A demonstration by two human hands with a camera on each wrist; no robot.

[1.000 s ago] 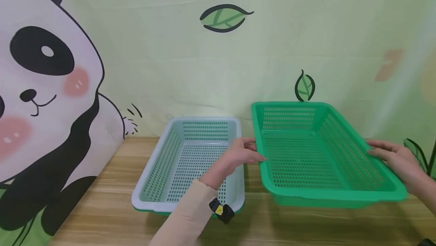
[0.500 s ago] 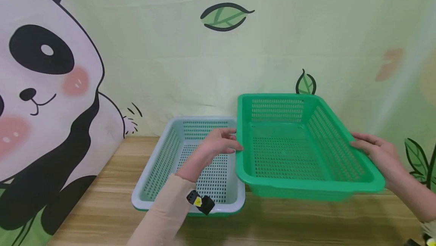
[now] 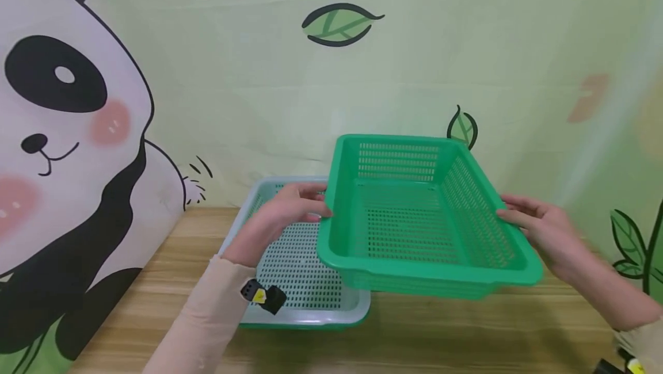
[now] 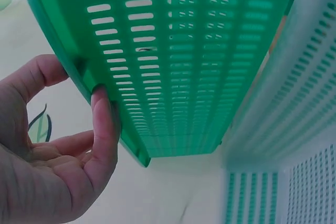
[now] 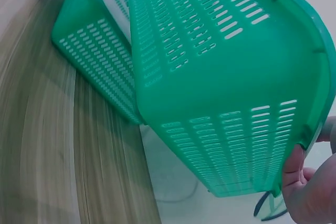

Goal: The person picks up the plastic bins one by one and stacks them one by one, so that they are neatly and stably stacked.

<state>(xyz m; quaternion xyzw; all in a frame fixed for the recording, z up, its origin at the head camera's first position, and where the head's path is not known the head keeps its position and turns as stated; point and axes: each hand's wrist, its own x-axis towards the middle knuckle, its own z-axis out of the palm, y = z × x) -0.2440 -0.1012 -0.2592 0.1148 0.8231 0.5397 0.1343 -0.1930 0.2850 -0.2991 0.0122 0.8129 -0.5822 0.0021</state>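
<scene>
A green perforated plastic basket (image 3: pixel 409 218) hangs in the air, gripped by its two side rims. My left hand (image 3: pixel 282 210) pinches the left rim; in the left wrist view the fingers (image 4: pixel 105 135) curl under the lip and the thumb lies over it. My right hand (image 3: pixel 549 233) holds the right rim the same way. Below and to the left stands a white basket (image 3: pixel 297 317), with green showing under its rim. The green basket overlaps the white one's right part in the head view. In the right wrist view another green basket wall (image 5: pixel 97 51) shows around the white one.
The baskets are over a wood-grain table (image 3: pixel 440 339). Behind it hangs a pale green backdrop (image 3: pixel 233 75) printed with a panda (image 3: pixel 67 190) and leaves. Small black-and-yellow wrist straps (image 3: pixel 263 296) sit on both sleeves.
Both hands have carried the green basket left and slightly upward, from beside the white basket to partly over it. The white basket has stayed in place.
</scene>
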